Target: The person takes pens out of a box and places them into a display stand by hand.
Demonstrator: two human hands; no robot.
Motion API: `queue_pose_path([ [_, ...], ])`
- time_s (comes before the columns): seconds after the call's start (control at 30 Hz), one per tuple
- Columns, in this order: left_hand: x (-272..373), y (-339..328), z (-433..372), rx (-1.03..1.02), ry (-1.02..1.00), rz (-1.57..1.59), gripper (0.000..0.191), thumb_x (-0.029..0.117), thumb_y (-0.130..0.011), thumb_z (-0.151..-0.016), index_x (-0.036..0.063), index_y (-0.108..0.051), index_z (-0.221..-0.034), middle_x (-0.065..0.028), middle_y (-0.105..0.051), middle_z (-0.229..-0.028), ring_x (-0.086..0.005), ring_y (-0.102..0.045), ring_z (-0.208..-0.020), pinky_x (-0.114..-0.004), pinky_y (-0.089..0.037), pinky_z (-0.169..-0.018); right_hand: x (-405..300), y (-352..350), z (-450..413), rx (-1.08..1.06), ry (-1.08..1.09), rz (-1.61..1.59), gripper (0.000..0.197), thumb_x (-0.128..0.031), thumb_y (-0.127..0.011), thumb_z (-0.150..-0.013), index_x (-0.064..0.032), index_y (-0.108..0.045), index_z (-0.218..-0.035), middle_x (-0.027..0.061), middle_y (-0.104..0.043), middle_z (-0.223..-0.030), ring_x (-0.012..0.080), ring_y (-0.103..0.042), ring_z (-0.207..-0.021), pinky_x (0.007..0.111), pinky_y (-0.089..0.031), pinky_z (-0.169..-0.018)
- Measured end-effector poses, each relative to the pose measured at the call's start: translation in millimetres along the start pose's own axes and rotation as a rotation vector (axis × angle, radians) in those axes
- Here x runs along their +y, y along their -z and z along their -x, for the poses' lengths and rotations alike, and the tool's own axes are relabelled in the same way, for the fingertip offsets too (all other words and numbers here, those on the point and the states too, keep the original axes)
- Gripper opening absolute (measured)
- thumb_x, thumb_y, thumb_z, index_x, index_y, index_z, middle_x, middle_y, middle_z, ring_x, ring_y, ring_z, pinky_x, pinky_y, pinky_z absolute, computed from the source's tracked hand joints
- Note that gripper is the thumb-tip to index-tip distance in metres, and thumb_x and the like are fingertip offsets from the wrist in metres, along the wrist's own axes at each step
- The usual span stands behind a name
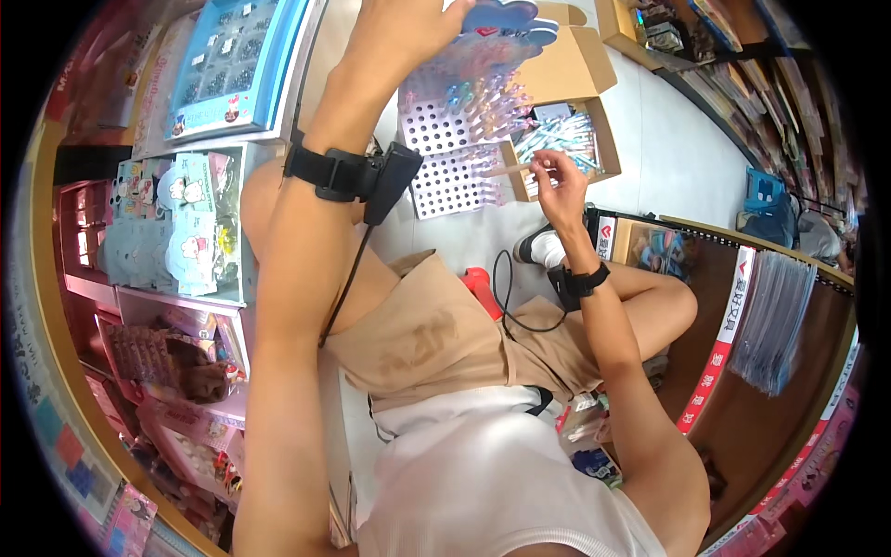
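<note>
My right hand (562,182) pinches a slim, pale pen-like stick (507,169) between thumb and fingers, beside the display rack. My left hand (416,26) reaches to the top edge of the view, its thumb near the rack's blue cloud-shaped header (502,14); most fingers are cut off, so its grip is hidden. Before me, the white pen display rack (435,131) has rows of round dark holes. Pens with pink, blue and clear tops (491,104) fill part of it. An open cardboard box (611,143) behind my right hand holds many loose pens (564,139).
Shelves with packaged goods (195,230) and a blue boxed display (223,76) line my left. On my right stands a wooden shelf (696,327) with clear plastic sleeves (773,320). A black cable (502,278) loops over my lap near a red object (480,287).
</note>
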State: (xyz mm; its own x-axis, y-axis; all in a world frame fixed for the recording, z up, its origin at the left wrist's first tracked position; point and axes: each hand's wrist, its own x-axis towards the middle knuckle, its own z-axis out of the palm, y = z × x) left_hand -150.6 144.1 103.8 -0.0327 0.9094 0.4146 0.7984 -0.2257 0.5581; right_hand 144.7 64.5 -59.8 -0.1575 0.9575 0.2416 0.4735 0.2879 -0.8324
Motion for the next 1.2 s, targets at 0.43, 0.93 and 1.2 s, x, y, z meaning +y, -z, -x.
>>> queue_pose_path([
  [0.43, -11, -23, 10, -0.147, -0.077, -0.022, 0.022, 0.016, -0.058, -0.079, -0.0005, -0.064, -0.092, -0.0247, -0.065, -0.085, -0.0415, -0.063, -0.086, -0.049, -0.049, -0.079, 29, -42, 2, -0.211, 0.088, 0.219, 0.012, -0.001, -0.067, -0.079, -0.0053, -0.069, -0.090, 0.0097, -0.065, -0.085, 0.0276, -0.063, -0.072, 0.035, -0.051, -0.063],
  [0.93, -2, -14, 7, -0.129, -0.073, 0.078, 0.022, 0.013, -0.059, -0.078, -0.0011, -0.063, -0.095, -0.0258, -0.066, -0.089, -0.0411, -0.063, -0.088, -0.048, -0.050, -0.081, 59, -62, -2, -0.297, 0.203, 0.456, 0.014, 0.000, -0.067, -0.073, -0.0111, -0.069, -0.082, 0.0023, -0.065, -0.082, 0.0241, -0.061, -0.083, 0.036, -0.051, -0.069],
  [1.2, -4, -16, 6, -0.150, -0.066, 0.050, 0.024, 0.012, -0.058, -0.076, -0.0019, -0.063, -0.095, -0.0273, -0.065, -0.086, -0.0427, -0.063, -0.086, -0.049, -0.050, -0.079, 58, -77, 3, -0.314, 0.114, 0.538, 0.011, -0.002, -0.066, -0.075, -0.0096, -0.069, -0.083, 0.0078, -0.063, -0.080, 0.0278, -0.063, -0.079, 0.038, -0.052, -0.066],
])
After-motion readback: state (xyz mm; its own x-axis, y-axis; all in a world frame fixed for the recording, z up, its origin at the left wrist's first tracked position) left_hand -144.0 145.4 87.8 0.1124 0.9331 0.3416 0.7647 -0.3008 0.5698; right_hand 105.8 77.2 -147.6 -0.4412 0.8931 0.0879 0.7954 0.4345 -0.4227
